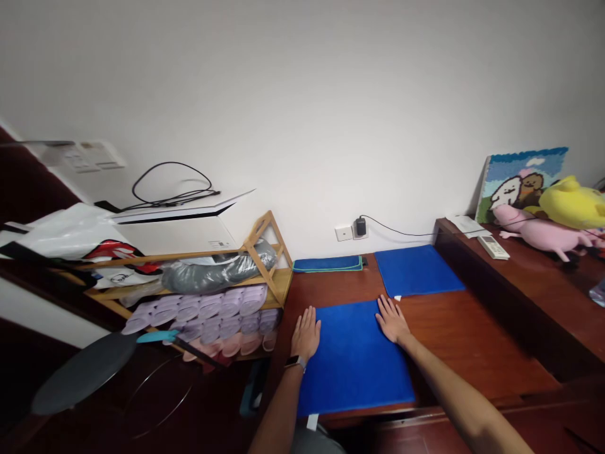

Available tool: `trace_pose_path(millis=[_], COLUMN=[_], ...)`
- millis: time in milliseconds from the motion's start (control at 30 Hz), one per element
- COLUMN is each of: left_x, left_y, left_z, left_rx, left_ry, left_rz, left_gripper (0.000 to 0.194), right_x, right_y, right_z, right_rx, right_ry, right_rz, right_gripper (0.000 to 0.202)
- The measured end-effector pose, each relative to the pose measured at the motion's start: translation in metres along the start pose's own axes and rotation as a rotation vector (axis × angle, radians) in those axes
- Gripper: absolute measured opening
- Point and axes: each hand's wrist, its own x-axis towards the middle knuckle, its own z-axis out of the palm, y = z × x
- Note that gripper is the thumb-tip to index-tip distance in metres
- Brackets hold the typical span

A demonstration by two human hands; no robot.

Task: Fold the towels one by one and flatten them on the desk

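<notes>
A blue cloth (354, 359) lies flat on the reddish-brown wooden table (477, 347), a white tag at its near edge. My left hand (306, 334) rests flat on its far left corner, fingers stretched out, a watch on the wrist. On the far right corner lies my right hand (392, 320), palm down with fingers spread. Beyond it, a second blue cloth (418, 270) is spread flat, with a small white tag at its near edge. A folded blue cloth with green edging (328, 264) sits against the wall.
To the left stands a wooden rack (278, 284) with purple and pink slippers (231, 302) and a white box (179, 236). A raised ledge on the right holds a remote (493, 247), plush toys (543, 233) and a picture. A black charger (361, 226) is plugged into the wall.
</notes>
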Motion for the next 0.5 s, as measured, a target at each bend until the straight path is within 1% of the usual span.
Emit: trace_pose_path(millis=[67,133,167,233,267,300,333,367,400,433,467,500], left_x=[-0.011,-0.026,-0.032,-0.043,-0.046,-0.048,-0.049,-0.049,-0.049,-0.049,-0.050,-0.052], left_y=[0.030,0.074,0.099,0.148,0.168,0.183,0.192,0.195,0.190,0.179,0.161,0.139], left_z=[-0.002,0.003,0.006,0.015,0.020,0.023,0.026,0.027,0.028,0.028,0.027,0.027], left_rx=[-0.036,-0.095,-0.125,-0.179,-0.202,-0.218,-0.229,-0.232,-0.228,-0.215,-0.196,-0.171], left_ry=[0.073,0.129,0.128,0.089,0.058,0.025,-0.005,-0.028,-0.040,-0.042,-0.037,-0.027], left_rz=[0.075,0.203,0.266,0.321,0.338,0.343,0.345,0.342,0.331,0.309,0.276,0.233], left_gripper=[0.061,0.060,0.060,0.061,0.062,0.062,0.063,0.063,0.063,0.063,0.063,0.063], right_x=[-0.019,-0.041,-0.051,-0.066,-0.071,-0.074,-0.075,-0.074,-0.074,-0.073,-0.072,-0.071], right_y=[0.000,0.001,0.001,0.001,0.000,0.000,0.000,-0.001,-0.001,-0.001,-0.002,-0.002], right_z=[0.005,0.017,0.023,0.033,0.036,0.038,0.038,0.038,0.037,0.036,0.035,0.036], right_rx=[-0.001,-0.008,-0.010,-0.014,-0.017,-0.022,-0.027,-0.028,-0.026,-0.021,-0.015,-0.009], right_ry=[0.061,0.108,0.108,0.083,0.067,0.053,0.047,0.043,0.042,0.044,0.048,0.054], right_rz=[-0.024,-0.010,0.003,0.012,0.013,0.013,0.012,0.014,0.018,0.024,0.029,0.033], right_gripper=[0.066,0.066,0.066,0.065,0.065,0.065,0.064,0.065,0.065,0.065,0.065,0.066])
